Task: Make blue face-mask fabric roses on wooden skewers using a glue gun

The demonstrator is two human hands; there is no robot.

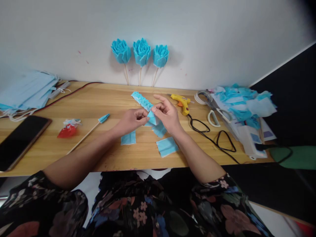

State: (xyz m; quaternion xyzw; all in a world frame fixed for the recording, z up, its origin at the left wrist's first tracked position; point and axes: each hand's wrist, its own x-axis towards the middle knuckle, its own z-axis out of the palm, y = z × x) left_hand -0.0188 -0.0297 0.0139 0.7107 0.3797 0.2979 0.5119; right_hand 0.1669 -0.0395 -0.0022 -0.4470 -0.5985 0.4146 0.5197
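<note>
Between my two hands is a folded blue fabric piece (153,118) with a pointed top. My left hand (133,119) pinches its left side with thumb and fingers. Thumb and bent fingers of my right hand (168,113) grip its upper right, the index finger stretched out. Just behind my fingers a row of folded blue petals (142,100) lies on the table. Flat blue fabric pieces lie under and near my hands, one (128,138) below the left wrist and another (167,146) by the right wrist.
Three blue fabric flowers (141,52) on sticks lean against the wall. A yellow glue gun (181,102) with a black cord, scissors (213,118), tape (203,98) and blue scraps (244,100) are right. Left are face masks (29,90), a phone (23,140) and a blue-tipped stick (86,134).
</note>
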